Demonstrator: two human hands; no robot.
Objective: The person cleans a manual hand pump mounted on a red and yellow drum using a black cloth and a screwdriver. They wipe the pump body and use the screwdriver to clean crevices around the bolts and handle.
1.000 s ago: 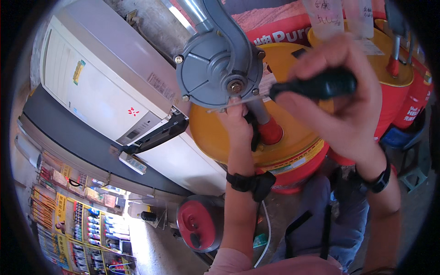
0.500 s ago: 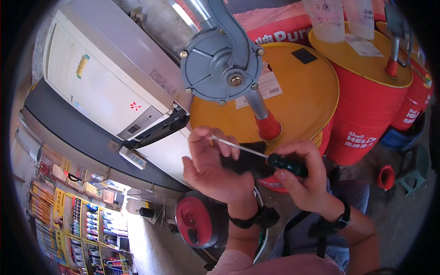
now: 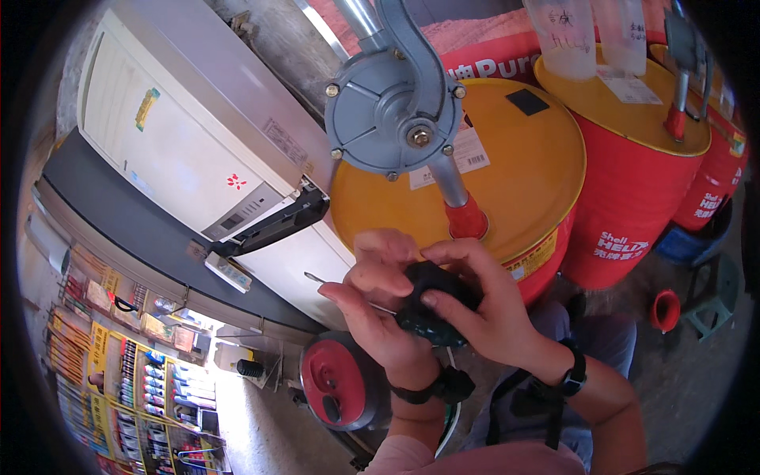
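Note:
Close together in front of the near drum, my two hands work around a screwdriver (image 3: 431,326) with a dark green handle. Its thin metal shaft passes through the fingers of my left hand (image 3: 378,328), and the flat tip sticks out to the left. That hand is closed around the shaft by the handle. My right hand (image 3: 500,310) pinches a black object (image 3: 442,286) between thumb and fingers, just above the handle. What kind of object it is I cannot make out; the fingers cover part of it.
A grey rotary hand pump (image 3: 388,115) rises from the yellow-topped red drum (image 3: 526,174) ahead. More drums (image 3: 625,214) stand to the right, one carrying translucent jugs (image 3: 566,39). A white cabinet-like machine (image 3: 166,134) is at left, a red-and-grey machine (image 3: 336,380) below.
The screwdriver's handle has shifted left and down, and my left hand now grips its shaft. My right hand has moved from the handle to the black object, and both hands are closer together.

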